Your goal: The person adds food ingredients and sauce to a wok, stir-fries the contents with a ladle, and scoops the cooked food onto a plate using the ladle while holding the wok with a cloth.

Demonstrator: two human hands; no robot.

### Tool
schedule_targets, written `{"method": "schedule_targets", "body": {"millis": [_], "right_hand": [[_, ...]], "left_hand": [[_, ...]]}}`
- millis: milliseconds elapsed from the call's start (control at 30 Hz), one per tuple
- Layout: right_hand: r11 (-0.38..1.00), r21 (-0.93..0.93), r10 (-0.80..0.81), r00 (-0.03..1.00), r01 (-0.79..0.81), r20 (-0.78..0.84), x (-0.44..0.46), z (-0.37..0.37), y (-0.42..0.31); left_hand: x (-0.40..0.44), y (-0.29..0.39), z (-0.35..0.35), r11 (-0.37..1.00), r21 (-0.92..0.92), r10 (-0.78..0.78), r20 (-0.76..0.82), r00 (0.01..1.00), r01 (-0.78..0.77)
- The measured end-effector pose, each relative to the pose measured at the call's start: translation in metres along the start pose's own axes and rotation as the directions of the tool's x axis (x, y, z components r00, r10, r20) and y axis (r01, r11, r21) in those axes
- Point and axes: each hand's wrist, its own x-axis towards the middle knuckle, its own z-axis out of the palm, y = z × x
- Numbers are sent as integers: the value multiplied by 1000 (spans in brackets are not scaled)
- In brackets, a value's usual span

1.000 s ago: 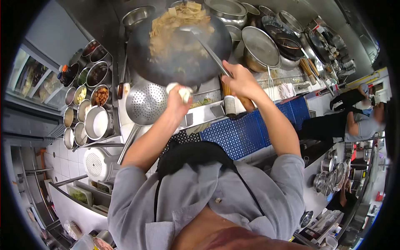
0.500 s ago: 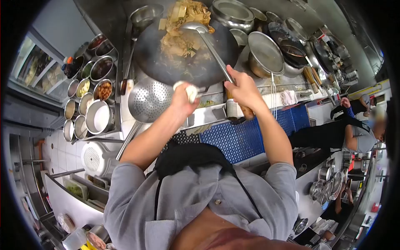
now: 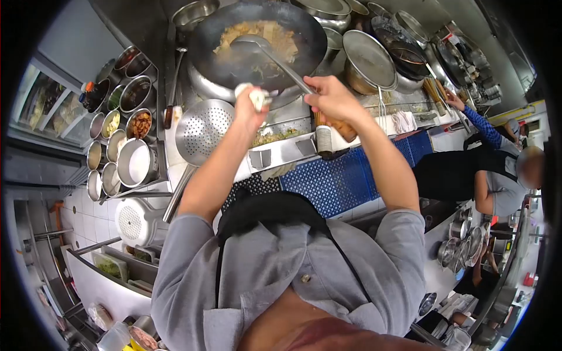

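Observation:
My left hand (image 3: 250, 114) is closed around a folded white cloth (image 3: 252, 95) at the near rim of a large dark wok (image 3: 202, 50). The wok's handle is covered by the hand and cloth. My right hand (image 3: 336, 100) grips a long ladle (image 3: 287, 69), its wooden end (image 3: 345, 130) showing below the palm. The ladle's round metal bowl (image 3: 250, 42) is over the wok, at the food. Lying in the wok is steaming food (image 3: 280, 36) of pale flat pieces and browned strands.
A perforated strainer (image 3: 204, 131) lies left of my left forearm. Metal containers of ingredients (image 3: 140, 123) stand farther left. To the right are a lidded pot (image 3: 369, 61), a wire whisk (image 3: 381, 111) and a white cloth (image 3: 404, 121). A co-worker (image 3: 497, 175) stands at far right.
The food, earlier tossed up at the wok's far side, now lies down inside it. The wok has tipped back and moved slightly away. Both hands keep their holds; the right hand shifted slightly left.

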Motion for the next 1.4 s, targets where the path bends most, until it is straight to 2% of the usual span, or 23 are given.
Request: {"method": "schedule_targets", "body": {"millis": [67, 133, 167, 200, 233, 267, 333, 400, 467, 567, 667, 733, 767, 867, 900, 1000, 1067, 1167, 1200, 1233, 1267, 1300, 1400], "right_hand": [[987, -139, -88, 993, 76, -78, -13, 1, -6], [995, -98, -25, 1000, 27, 17, -27, -12, -16], [997, -72, 26, 999, -23, 44, -29, -21, -22], [995, -47, 94, 992, -90, 85, -33, -25, -28], [988, -88, 134, 985, -125, 106, -36, -27, -40], [990, -118, 91, 986, -74, 141, -22, -29, -33], [988, -130, 93, 990, -80, 105, 2, -21, -27], [984, -180, -4, 1000, 2, -12, 16, -3, -18], [975, -195, -125, 989, 108, -77, 18, 5, -15], [984, -94, -165, 977, 153, -138, -21, -1, -16], [980, 137, -115, 973, 144, -203, -40, 20, 10], [947, 278, -95, 966, 162, -239, -34, 44, 28], [940, 316, -68, 979, 126, -190, -26, 55, 41], [956, 244, -73, 941, 160, -330, 0, 92, 86], [959, 171, -149, 918, 224, -369, 11, 104, 113], [974, 176, -76, 935, 144, -347, 9, 120, 133], [943, 331, 57, 966, 30, -252, -12, 116, 106], [897, 441, 117, 968, -7, -223, -20, 116, 113], [873, 486, 146, 968, -30, -203, -23, 115, 115], [883, 469, 132, 972, -26, -196, -23, 115, 122], [882, 469, 154, 969, -47, -192, -26, 113, 121], [880, 470, 176, 966, -67, -191, -29, 111, 118], [868, 494, 180, 961, -54, -211, -23, 102, 118]], "left_hand": [[-43, -14, 5, 1000, -19, -20, -193, 981, 17], [-73, -8, -13, 975, 79, -206, -18, 978, 207], [-95, 4, 17, 972, 61, -222, -76, 972, 227], [-81, 13, 27, 969, -60, -242, -13, 970, 240], [-77, 33, 51, 956, -26, -292, -88, 952, 291], [-68, 55, 76, 943, 16, -326, -147, 934, 332], [-35, 54, 76, 964, 7, -261, -193, 946, 267], [0, 27, 32, 991, 49, -119, -51, 992, 121], [-8, 2, 9, 997, -29, -78, -55, 995, 77], [-74, 0, 11, 974, 55, -216, -78, 973, 220], [-58, 32, 38, 984, -41, -174, -40, 984, 172], [-33, 48, 59, 984, 25, -169, -192, 967, 177], [-9, 48, 51, 980, 60, -177, -174, 969, 190], [30, 45, 34, 986, 44, -153, -159, 975, 162], [41, 44, 28, 987, 27, -152, -171, 973, 159], [68, 43, 4, 982, 86, -159, -95, 983, 168], [54, 46, -3, 968, 115, -226, 6, 974, 223], [-7, 37, -12, 967, 153, -223, 111, 969, 205], [-35, 35, -14, 962, 174, -220, 49, 974, 209], [-57, 28, -27, 970, 168, -197, 130, 972, 174], [-80, 27, -38, 965, 164, -224, 116, 968, 204], [-88, 22, -68, 961, 157, -259, 224, 939, 227], [-139, 24, -84, 962, 32, -270, 233, 934, 271]]}}
